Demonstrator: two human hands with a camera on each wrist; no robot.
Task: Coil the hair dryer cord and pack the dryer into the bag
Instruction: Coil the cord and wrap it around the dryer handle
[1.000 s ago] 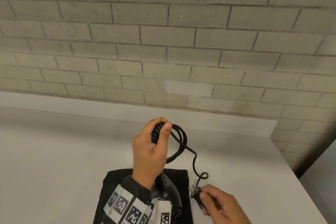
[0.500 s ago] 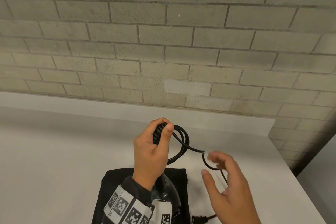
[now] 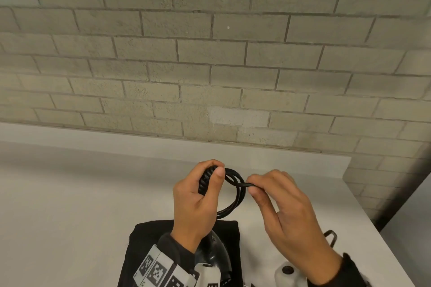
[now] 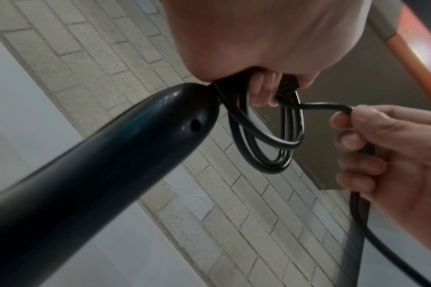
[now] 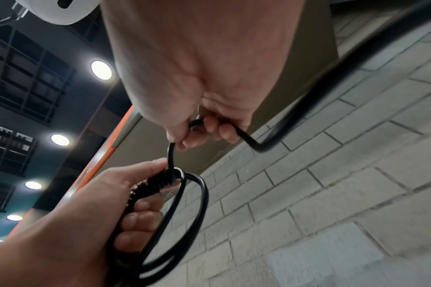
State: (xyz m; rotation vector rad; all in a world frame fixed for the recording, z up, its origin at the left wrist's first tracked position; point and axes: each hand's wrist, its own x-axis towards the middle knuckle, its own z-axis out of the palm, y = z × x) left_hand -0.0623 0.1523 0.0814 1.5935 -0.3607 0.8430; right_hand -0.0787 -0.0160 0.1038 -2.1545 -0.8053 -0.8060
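- Left hand (image 3: 198, 202), lower centre of the head view, curled round the ribbed strain relief (image 3: 205, 180) at the end of the hair dryer handle (image 4: 99, 169), with black cord loops (image 3: 235, 193) pinned under the thumb.
- Right hand (image 3: 286, 212), just right of the loops, pinching the free cord run (image 4: 325, 106) between thumb and forefinger.
- Black bag (image 3: 149, 240) flat on the white table (image 3: 81, 193), bottom centre, under the left wrist.
- Dryer body (image 3: 213, 254) above the bag, possibly touching it; contact hidden.
- Plug (image 3: 330, 236) partly visible at lower right, behind the right hand.
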